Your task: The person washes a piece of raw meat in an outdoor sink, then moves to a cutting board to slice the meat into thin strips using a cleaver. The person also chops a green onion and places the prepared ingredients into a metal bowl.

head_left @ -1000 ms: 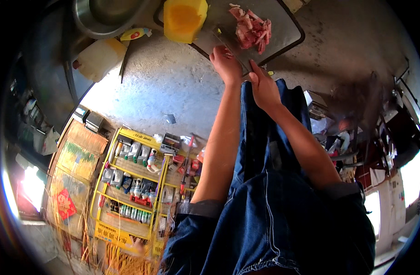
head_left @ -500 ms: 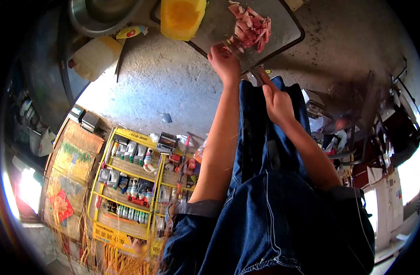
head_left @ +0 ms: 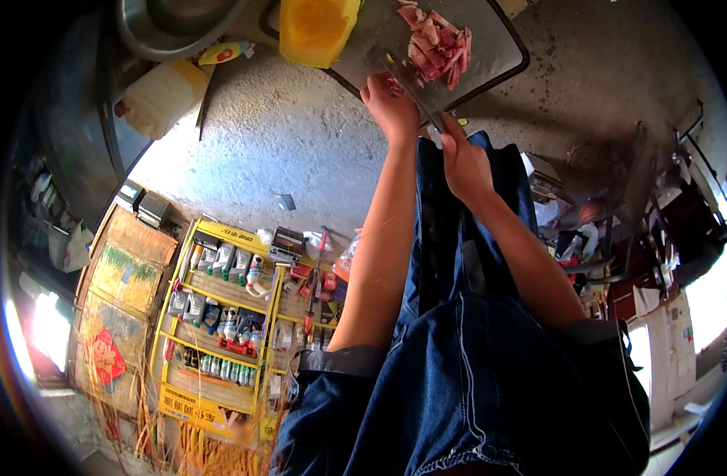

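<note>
A pile of cut raw red meat (head_left: 438, 46) lies on a grey cutting board (head_left: 497, 73) with a dark rim, at the top of the head view. The fingers of my left hand (head_left: 390, 109) are curled on a piece of meat at the board's near edge, mostly hidden by the hand. In my right hand (head_left: 464, 165) is the handle of a knife (head_left: 420, 94). Its blade points up and left, between my left fingers and the pile. A yellow container (head_left: 319, 32) stands at the board's left side.
Left of the board are a metal basin (head_left: 173, 32), a yellow packet (head_left: 222, 53) and a pale plastic jug (head_left: 164, 99). Toward the lower left stands a yellow shelf rack (head_left: 213, 297) with bottles. Clutter, including a ball (head_left: 592, 211), is at the right.
My right hand has moved slightly up and left, and the knife blade now shows farther across the board beside my left fingers. My left hand stays nearly in place.
</note>
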`<state>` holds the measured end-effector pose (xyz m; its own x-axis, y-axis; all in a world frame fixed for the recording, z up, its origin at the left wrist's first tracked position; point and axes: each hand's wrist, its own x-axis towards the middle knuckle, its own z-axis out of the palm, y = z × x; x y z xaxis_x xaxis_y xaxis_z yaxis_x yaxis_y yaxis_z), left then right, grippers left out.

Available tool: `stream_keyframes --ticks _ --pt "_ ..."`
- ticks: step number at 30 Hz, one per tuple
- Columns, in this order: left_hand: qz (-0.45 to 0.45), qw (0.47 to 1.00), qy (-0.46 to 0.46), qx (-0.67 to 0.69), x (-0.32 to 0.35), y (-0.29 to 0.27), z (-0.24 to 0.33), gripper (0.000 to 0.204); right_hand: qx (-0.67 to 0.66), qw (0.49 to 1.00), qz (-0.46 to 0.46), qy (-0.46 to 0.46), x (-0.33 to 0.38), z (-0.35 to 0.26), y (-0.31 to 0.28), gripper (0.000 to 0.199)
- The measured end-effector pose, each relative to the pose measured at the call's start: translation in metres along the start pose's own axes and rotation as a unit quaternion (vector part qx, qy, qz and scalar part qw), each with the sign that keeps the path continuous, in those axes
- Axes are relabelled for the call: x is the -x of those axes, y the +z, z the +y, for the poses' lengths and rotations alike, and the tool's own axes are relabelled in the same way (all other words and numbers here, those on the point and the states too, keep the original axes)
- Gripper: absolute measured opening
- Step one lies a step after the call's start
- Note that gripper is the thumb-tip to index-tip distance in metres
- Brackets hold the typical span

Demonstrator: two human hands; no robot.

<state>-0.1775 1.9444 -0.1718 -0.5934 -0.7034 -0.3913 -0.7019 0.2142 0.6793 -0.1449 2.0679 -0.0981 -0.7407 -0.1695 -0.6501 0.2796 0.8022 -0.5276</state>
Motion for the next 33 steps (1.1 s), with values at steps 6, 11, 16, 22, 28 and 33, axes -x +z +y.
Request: stream_keyframes --ticks 6,11,16,22,28,33 --pt "-0.002 0.998 0.051 -0.028 -0.004 0.002 -0.012 0.014 -0.031 0.999 -0.018 0.009 -0.024 -0.009 0.006 0.048" --pt "-0.001 0.999 0.047 0.008 0.000 -0.001 -0.008 0.017 -0.112 0.994 -0.003 0.014 -0.022 -0.001 -0.017 0.050" --pt "0.035 0.996 0.073 0.040 -0.005 0.004 -0.022 0.017 0.000 0.999 -0.047 0.002 0.012 -0.003 -0.025 0.046" --pt "0.016 0.999 0.032 0.015 0.000 0.001 -0.009 0.013 -0.022 0.998 -0.053 0.041 0.023 -0.005 -0.024 0.046" --pt "-0.005 1.000 0.019 0.010 -0.002 0.002 -0.012 0.013 0.038 0.995 0.074 -0.053 -0.006 0.001 0.012 0.047" --pt "0.001 0.998 0.063 -0.013 -0.006 0.001 -0.023 0.013 0.012 1.000 0.006 -0.005 -0.032 -0.020 0.011 0.051"
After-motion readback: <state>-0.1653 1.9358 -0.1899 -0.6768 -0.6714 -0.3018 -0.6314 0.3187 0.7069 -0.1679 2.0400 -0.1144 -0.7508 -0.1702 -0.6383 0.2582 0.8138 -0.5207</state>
